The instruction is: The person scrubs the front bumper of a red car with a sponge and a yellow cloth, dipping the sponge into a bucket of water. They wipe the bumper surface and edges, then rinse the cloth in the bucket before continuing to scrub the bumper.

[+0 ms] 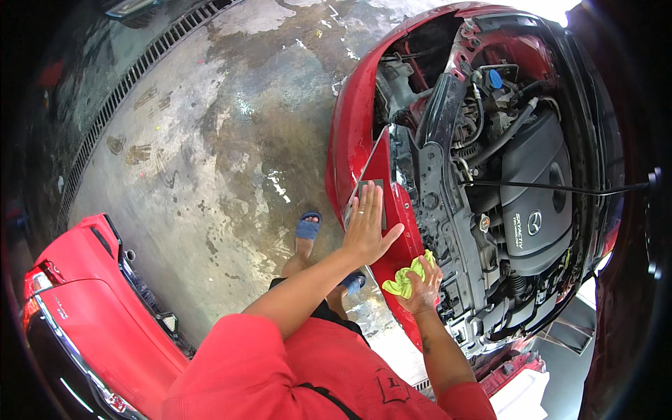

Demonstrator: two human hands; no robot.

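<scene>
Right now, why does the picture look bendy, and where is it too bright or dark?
Head view: the floor grate curves, likely from the fisheye lens; the same view's corners fade to black; white glare washes out its top right, past the engine; still in the head view, the left hand looks fairly clear.

The left forearm reaches diagonally forward to a left hand laid flat, fingers straight and thumb spread rightward, while the right hand (the right forearm angling inward) curls in a grip.
</scene>
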